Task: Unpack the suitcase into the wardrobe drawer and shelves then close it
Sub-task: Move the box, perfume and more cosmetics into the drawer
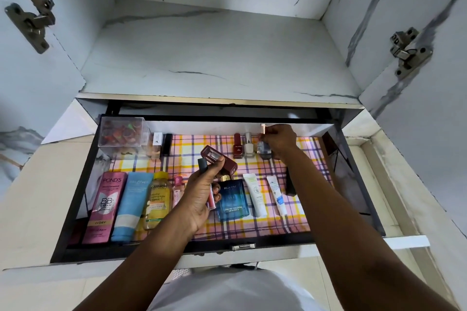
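The wardrobe drawer [358,174] stands pulled out, lined with checked paper and filled with cosmetics. My left hand [199,197] hovers over its middle and grips a bunch of small items: a maroon box [218,158], a dark tube [203,165] and a pink lip gloss [211,201]. My right hand [279,140] reaches to the back right and pinches a small bottle with a shiny cap [263,142], beside a red nail polish [237,146] and a white one [248,145]. The suitcase is out of view.
Along the drawer front lie a pink Pond's box [106,207], a blue tube [131,204], a yellow Garnier bottle [156,202], a blue cologne bottle [233,199] and two white tubes [255,194]. A clear box [121,136] sits back left. The bare shelf [217,58] lies above, between open doors with hinges.
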